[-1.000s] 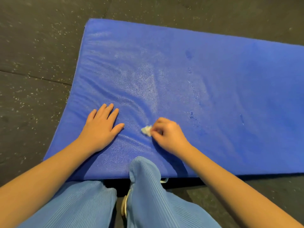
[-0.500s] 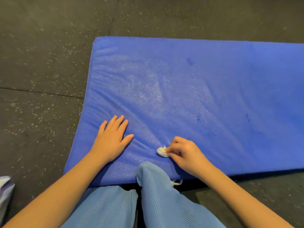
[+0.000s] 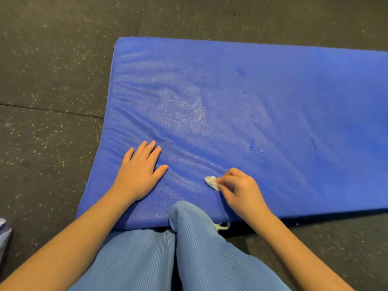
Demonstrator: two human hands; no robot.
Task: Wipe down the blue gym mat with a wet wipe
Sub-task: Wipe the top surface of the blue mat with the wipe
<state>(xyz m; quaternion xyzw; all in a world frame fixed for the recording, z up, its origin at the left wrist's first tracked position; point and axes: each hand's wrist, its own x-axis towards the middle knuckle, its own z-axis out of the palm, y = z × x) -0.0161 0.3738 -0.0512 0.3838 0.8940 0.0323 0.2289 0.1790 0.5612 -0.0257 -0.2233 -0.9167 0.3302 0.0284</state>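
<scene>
The blue gym mat [image 3: 273, 106] lies flat on the dark floor and fills the middle and right of the view, with a shiny damp patch near its left end. My left hand [image 3: 138, 173] rests flat on the mat near its front left corner, fingers spread. My right hand [image 3: 239, 190] pinches a small crumpled white wet wipe [image 3: 212, 182] and holds it down on the mat close to the front edge. Only the wipe's left end shows past my fingers.
Dark speckled rubber flooring [image 3: 46, 85] surrounds the mat. My knees in light blue ribbed trousers [image 3: 189, 255] press against the mat's front edge. A pale object [image 3: 4, 234] peeks in at the lower left edge.
My right hand with the wipe has moved nearer the mat's front edge and a little to the right. The left hand stays flat on the mat. The view has shifted.
</scene>
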